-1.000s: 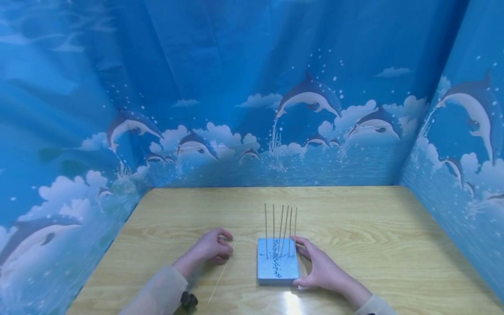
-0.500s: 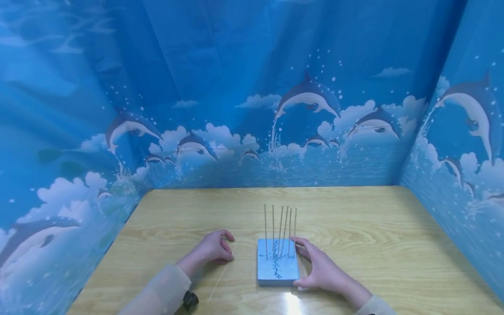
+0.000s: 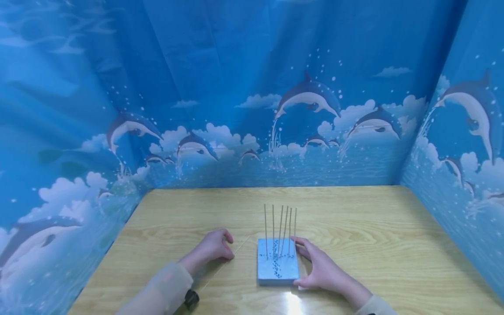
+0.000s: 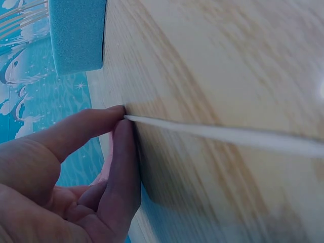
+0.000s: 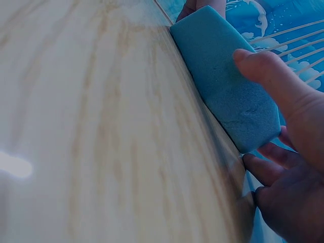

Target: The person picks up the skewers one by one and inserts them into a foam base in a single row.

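Between thumb and index fingertip, my left hand (image 3: 214,246) pinches a thin wooden skewer (image 4: 228,134) close to the wood-patterned table. In the head view the skewer runs slantwise, its far end pointing toward a light-blue foam block (image 3: 267,270). Several similar skewers (image 3: 273,227) stand in the block's top, most near upright and a few leaning slightly. Dark marks or holes form a cross on that top. My right hand (image 3: 323,269) grips the block at its right side, thumb on the near face (image 5: 228,81) and fingers around the side and far corner.
The wood-grain table (image 3: 378,245) extends around the block. Blue curtains (image 3: 236,52) printed with dolphins stand along the back and both sides. A small white piece (image 3: 302,288) shows beside the block's near right corner.
The left thumb and index finger have closed on the skewer lying on the table. Its far end has swung right, toward the block. My right hand and the block have stayed put.
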Demonstrator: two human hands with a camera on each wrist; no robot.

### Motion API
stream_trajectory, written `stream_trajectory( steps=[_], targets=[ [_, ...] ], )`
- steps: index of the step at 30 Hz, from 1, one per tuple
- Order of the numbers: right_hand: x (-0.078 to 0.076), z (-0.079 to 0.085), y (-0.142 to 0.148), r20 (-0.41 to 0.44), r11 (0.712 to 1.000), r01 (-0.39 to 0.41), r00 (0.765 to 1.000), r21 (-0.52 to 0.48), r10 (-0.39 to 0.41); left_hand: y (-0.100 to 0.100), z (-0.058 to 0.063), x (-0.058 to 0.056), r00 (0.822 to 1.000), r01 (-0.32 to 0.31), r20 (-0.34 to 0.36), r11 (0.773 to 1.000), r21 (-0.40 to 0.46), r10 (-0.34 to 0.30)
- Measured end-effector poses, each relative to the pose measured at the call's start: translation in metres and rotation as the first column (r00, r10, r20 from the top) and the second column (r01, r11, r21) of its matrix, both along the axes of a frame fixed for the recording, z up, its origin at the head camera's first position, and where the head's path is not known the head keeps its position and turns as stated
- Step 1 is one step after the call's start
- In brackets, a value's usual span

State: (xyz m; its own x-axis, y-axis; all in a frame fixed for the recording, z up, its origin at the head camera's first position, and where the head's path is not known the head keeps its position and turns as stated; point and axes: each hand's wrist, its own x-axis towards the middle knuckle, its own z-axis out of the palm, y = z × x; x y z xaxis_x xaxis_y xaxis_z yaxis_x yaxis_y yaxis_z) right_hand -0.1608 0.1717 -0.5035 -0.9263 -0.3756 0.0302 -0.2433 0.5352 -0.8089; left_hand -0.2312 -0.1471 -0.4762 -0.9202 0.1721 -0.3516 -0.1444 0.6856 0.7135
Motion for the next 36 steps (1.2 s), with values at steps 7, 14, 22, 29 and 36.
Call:
stream_trajectory(
  steps=[7, 14, 22, 29, 36],
  targets=[
    [0.000, -0.002, 0.000, 0.005, 1.000, 0.013, 1.000, 0.011, -0.013, 0.001, 0.000, 0.000, 0.998, 0.016, -0.052, 0.997, -0.082, -0.020],
    [0.000, -0.002, 0.001, 0.007, 1.000, 0.018, 1.000, 0.011, -0.018, 0.000, 0.000, 0.000, 0.999, 0.027, -0.045, 0.999, -0.041, -0.029],
    [0.000, -0.001, 0.000, -0.006, 1.000, 0.005, 1.000, 0.003, -0.005, -0.004, 0.007, -0.001, 0.998, 0.068, -0.007, 0.995, 0.073, -0.068],
    [0.000, -0.001, 0.000, -0.005, 1.000, 0.005, 1.000, 0.005, -0.005, -0.007, 0.012, -0.004, 0.999, 0.052, -0.014, 0.991, 0.126, -0.051],
    [0.000, -0.001, 0.000, -0.014, 1.000, -0.003, 1.000, 0.007, 0.003, -0.008, 0.017, -0.004, 1.000, 0.026, -0.015, 0.984, 0.176, -0.024]
  ],
)
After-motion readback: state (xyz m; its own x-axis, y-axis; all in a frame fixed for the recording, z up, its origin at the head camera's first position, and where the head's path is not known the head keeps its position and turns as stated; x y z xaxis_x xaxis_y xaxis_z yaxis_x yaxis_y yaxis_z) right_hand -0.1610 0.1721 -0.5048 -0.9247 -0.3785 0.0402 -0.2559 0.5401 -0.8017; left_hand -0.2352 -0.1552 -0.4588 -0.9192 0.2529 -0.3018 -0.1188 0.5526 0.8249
